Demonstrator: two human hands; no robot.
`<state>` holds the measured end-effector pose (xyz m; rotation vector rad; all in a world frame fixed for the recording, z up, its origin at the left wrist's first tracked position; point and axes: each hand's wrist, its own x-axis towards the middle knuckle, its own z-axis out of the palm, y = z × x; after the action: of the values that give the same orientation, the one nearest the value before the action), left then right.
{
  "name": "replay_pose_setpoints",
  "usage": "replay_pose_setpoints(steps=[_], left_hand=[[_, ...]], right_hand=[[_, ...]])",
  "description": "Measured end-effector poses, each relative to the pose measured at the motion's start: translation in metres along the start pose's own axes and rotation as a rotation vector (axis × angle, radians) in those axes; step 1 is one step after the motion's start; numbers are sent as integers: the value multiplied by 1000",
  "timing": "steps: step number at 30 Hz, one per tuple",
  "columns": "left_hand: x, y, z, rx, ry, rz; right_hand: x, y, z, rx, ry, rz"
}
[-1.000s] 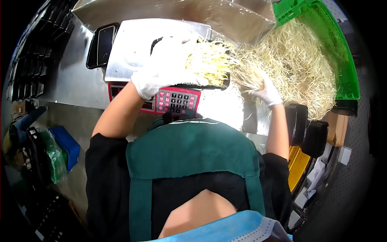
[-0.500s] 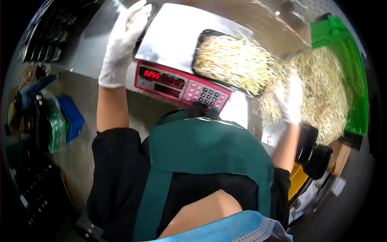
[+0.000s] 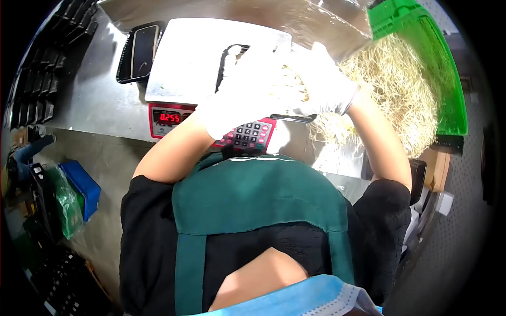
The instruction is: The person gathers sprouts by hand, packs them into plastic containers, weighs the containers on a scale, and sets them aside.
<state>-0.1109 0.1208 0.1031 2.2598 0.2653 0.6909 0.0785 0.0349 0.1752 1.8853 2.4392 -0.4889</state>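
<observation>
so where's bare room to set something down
The steel table is bare between the stacked trays and the phone, and the scale plate between phone and black tray. Crowded: left hand and right hand at that tray, beside the sprout heap and green crate.

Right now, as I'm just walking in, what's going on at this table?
Someone's gloved left hand and right hand are at a black tray of sprouts on a scale. The red display reads 0.255. A bigger heap of sprouts lies at the green crate. Glare hides the exact grip.
</observation>
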Motion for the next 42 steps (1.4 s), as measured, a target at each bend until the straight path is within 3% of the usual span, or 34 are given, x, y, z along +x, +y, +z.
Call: replay_pose_setpoints(steps=[1, 3, 4, 6, 7, 8, 11, 12, 13, 16, 19, 22, 23, 25, 29, 31, 33, 35, 37, 39, 40, 41, 42], left_hand=[[1, 4, 1, -285, -27, -106], [2, 5, -1, 561, 26, 149], [3, 6, 0, 563, 21, 151], [4, 7, 4, -986, -132, -272], [5, 5, 6, -985, -138, -274], [7, 1, 8, -867, -122, -201], [10, 9, -4, -585, -148, -130], [10, 12, -6, -505, -169, -127], [10, 15, -8, -425, -190, -124], [7, 18, -6, -659, -102, -26], [5, 22, -4, -800, -147, -89], [4, 27, 1, -297, -213, -21], [3, 29, 1, -297, -215, -19], [-4, 35, -4, 355, -93, 202], [-1, 26, -20, 229, -73, 156], [-2, 9, -28, 243, -110, 19], [2, 6, -27, 370, -83, -23], [6, 13, -29, 575, -14, 37], [2, 8, -38, 450, 56, 106], [3, 20, -68, 429, 56, 152], [2, 21, -82, 433, 51, 138], [-2, 7, -100, 460, 23, 46], [-16, 0, -112, 271, 69, -62]], right_hand=[[-10, 0, -1, 8, -4, 12], [-28, 1, -3, 154, -20, 194], [-35, 4, 9, 223, 174, 50], [-43, 4, 29, 316, 273, 143], [-46, 6, 39, 402, 365, 230], [-47, 10, 51, 464, 478, 170], [-49, 18, 58, 477, 505, 169], [-52, 17, 63, 679, 537, 251], [-55, 16, 67, 683, 540, 246], [-69, 5, 70, 856, 608, 270], [-81, -2, 71, 845, 668, 244], [-93, -5, 78, 775, 684, 253], [-98, -6, 84, 752, 718, 233], [-108, -7, 88, 729, 753, 215], [-166, 10, 63, 858, 1023, 410], [-211, 18, 57, 725, 1319, 696], [-282, 38, 68, 595, 1615, 750], [-341, 56, 86, 464, 1682, 903], [-374, 75, 110, 458, 1203, 1340], [-382, 70, 125, -155, 230, 1565], [-380, 63, 118, -362, 213, 1486], [-375, 63, 109, -180, 454, 1431], [-373, 65, 102, 2, 685, 1342]])
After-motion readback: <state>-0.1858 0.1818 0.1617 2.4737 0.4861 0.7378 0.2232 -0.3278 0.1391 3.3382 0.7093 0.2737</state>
